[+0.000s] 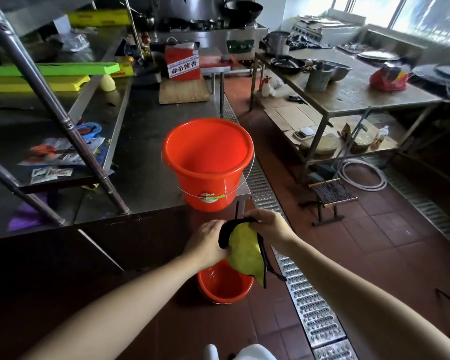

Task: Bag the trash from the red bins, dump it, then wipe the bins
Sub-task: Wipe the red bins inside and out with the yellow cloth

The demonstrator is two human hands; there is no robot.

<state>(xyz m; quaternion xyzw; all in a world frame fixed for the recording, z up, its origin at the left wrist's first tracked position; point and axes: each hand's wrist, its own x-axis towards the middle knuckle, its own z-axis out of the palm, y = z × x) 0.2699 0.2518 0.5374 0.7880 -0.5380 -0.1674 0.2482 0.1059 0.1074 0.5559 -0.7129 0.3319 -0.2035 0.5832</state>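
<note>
Red bins (207,162), nothing visible inside

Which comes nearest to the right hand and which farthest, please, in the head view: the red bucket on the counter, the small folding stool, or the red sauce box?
From the right hand, which holds the yellow cloth:
1. Red bucket, on the counter corner just ahead.
2. Folding stool, on the floor to the right.
3. Red sauce box, far back on the counter.

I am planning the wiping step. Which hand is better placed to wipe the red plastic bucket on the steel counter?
Probably the right hand: it grips the top of the yellow cloth with black edging, just below the red bucket. The left hand only pinches the cloth's side.
</note>
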